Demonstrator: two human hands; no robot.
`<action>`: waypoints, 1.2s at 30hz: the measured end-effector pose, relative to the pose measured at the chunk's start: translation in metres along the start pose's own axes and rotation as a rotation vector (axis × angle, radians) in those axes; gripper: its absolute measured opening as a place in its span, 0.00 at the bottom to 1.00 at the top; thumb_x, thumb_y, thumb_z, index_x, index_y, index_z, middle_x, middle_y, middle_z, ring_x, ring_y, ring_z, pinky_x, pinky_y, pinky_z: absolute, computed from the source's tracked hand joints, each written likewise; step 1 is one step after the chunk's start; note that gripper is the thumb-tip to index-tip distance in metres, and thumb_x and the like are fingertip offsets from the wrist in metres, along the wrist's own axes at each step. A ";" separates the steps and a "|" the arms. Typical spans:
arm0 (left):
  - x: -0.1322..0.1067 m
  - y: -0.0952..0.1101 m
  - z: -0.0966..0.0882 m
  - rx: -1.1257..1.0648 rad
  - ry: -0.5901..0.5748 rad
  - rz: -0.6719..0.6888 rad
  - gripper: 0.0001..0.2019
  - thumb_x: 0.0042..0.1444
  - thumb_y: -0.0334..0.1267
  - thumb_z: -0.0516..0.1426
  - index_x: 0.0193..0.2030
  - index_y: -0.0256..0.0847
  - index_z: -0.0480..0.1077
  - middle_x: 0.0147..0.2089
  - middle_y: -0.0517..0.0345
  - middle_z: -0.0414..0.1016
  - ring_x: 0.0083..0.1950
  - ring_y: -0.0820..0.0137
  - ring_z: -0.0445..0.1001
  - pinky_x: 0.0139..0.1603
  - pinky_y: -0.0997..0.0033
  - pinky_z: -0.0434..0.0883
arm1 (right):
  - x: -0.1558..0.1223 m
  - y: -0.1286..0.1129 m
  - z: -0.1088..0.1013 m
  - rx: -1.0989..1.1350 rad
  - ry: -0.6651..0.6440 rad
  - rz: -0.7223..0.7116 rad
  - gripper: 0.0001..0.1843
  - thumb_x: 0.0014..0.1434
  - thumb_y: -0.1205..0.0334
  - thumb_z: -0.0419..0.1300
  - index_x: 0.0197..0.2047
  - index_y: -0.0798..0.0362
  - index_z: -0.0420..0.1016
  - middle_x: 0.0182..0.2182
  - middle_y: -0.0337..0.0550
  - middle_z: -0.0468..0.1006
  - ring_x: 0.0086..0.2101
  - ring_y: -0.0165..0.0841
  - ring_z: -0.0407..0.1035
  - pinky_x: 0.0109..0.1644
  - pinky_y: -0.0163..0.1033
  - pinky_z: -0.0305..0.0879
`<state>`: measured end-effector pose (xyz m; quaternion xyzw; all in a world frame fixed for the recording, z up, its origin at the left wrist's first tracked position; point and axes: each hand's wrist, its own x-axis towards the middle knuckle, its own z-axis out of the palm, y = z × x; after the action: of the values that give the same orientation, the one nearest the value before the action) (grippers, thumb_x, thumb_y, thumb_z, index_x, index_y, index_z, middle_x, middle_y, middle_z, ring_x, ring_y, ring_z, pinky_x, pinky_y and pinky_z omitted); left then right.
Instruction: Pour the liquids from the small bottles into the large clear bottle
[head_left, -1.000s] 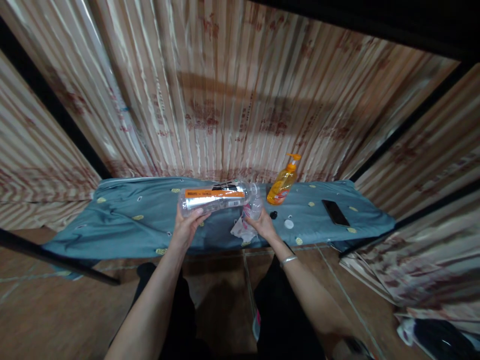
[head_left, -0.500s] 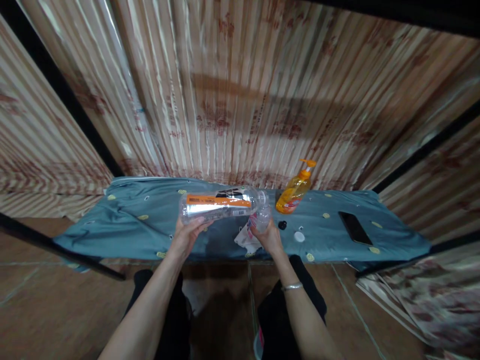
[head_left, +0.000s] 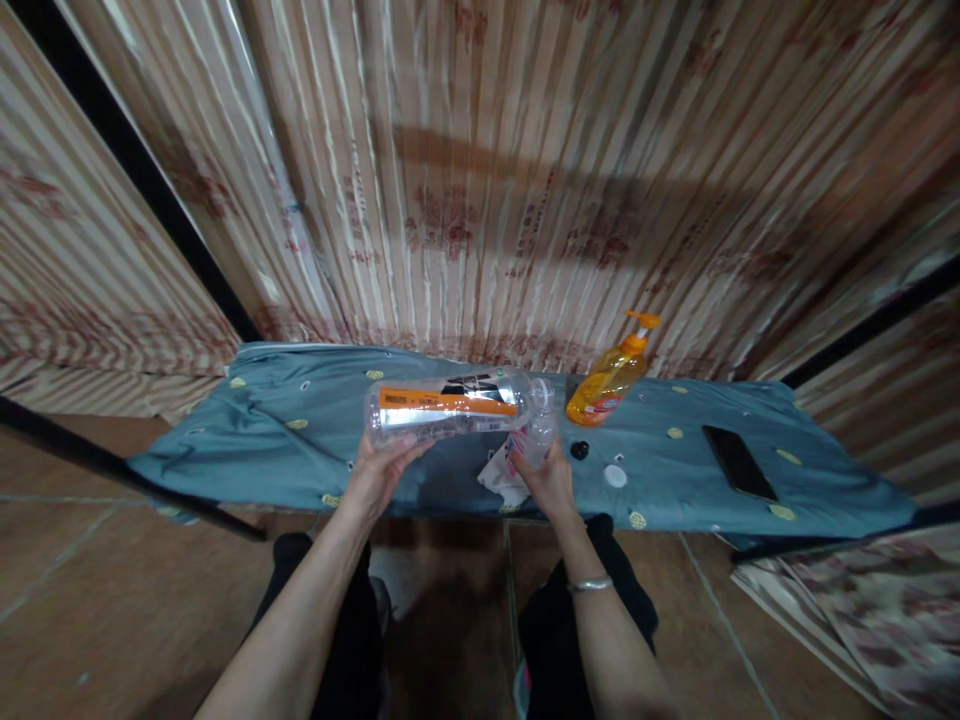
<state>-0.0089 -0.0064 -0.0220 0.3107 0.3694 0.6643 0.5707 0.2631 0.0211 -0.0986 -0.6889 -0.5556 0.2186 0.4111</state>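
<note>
My left hand (head_left: 381,478) is closed around the lower part of a large clear plastic bottle (head_left: 450,405) with an orange and silver label. The bottle lies nearly level in the air, its neck pointing right. My right hand (head_left: 549,478) grips a smaller clear plastic bottle (head_left: 538,432) under that neck; the two mouths are close together, and I cannot tell if they touch. A white crumpled tissue or cloth (head_left: 501,482) shows beside my right hand. To the right of that hand lie a black cap (head_left: 580,450) and a white cap (head_left: 615,476).
A yellow-orange pump bottle (head_left: 609,380) stands at the back of the teal cloth-covered bench (head_left: 300,460). Farther right lies a black phone (head_left: 739,463). Dark metal poles (head_left: 172,230) frame the sides, and a striped curtain (head_left: 450,200) hangs behind.
The view has shifted slightly, so the bench and its things appear farther right. Both hands keep their hold on the two bottles, with little change in their tilt.
</note>
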 end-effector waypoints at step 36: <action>-0.001 0.006 0.010 -0.034 0.066 0.012 0.31 0.33 0.38 0.80 0.47 0.41 0.80 0.42 0.56 0.87 0.41 0.61 0.85 0.42 0.62 0.85 | 0.001 0.000 0.002 0.009 0.001 -0.008 0.39 0.53 0.49 0.71 0.65 0.55 0.69 0.45 0.56 0.88 0.48 0.57 0.84 0.52 0.58 0.80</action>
<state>-0.0030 -0.0066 -0.0116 0.2809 0.3747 0.6839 0.5595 0.2618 0.0223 -0.0996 -0.6849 -0.5573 0.2188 0.4153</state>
